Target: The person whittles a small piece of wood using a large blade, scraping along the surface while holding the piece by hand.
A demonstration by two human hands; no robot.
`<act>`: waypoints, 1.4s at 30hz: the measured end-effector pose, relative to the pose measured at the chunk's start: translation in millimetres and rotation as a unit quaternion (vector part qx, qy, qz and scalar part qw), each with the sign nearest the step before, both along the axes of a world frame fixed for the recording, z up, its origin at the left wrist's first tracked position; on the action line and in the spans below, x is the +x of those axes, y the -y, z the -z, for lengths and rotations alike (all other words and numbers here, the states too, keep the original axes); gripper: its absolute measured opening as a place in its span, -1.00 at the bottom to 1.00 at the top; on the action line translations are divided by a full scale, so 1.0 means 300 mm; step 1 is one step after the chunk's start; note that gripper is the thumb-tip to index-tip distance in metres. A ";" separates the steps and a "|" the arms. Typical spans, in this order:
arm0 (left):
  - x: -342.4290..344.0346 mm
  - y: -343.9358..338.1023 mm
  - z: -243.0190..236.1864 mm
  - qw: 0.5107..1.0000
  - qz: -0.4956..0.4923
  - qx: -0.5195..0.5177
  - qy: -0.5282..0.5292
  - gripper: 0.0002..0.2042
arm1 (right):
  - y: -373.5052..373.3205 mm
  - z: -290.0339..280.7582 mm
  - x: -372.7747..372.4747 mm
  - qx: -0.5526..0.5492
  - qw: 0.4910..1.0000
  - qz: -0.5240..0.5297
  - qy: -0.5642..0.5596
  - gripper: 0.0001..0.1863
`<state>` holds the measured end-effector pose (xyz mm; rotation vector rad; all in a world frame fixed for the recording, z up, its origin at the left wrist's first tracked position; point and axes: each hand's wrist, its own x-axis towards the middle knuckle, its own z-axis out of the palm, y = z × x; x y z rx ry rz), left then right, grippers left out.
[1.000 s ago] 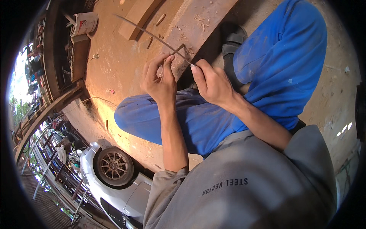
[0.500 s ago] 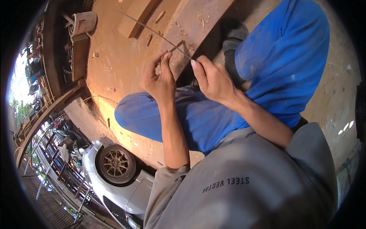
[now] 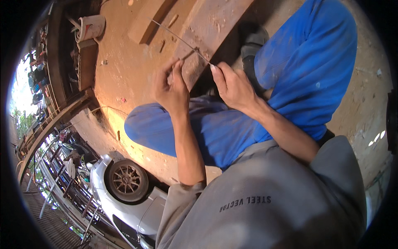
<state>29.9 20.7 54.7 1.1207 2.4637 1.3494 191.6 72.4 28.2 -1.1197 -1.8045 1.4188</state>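
A long, thin, dark rod sticks out up and to the left from my right hand, whose thumb and fingers pinch its near end. Whether it is a file or a plain rod I cannot make out. My left hand is closed in a pinch, with thumb and forefinger on a short, thin dark piece that points toward the rod. The two cross or touch just beyond my fingers. Under them lies a wide wooden plank strewn with shavings.
A wood block and small wood scraps lie beyond the plank. A white bucket stands at the far left. Near left is a silver car with a bronze wheel. My blue-trousered legs frame the work.
The rod's far tip has drawn back toward my hands and down to the right. The short piece in my left hand has shifted slightly down and left. Both hands stay nearly in place.
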 end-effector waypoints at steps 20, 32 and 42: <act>0.020 -0.003 -0.020 1.000 0.009 0.003 0.016 -0.95 | 0.014 0.035 0.004 -0.014 0.996 -0.054 0.074 -0.63; 0.015 -0.028 -0.022 0.999 0.025 0.000 -0.035 -0.94 | -0.015 0.013 0.013 -0.007 0.997 -0.034 0.063 -0.59; 0.025 -0.056 -0.011 0.999 0.044 0.016 -0.020 -0.92 | -0.022 0.071 0.025 0.007 0.997 -0.031 0.070 -0.53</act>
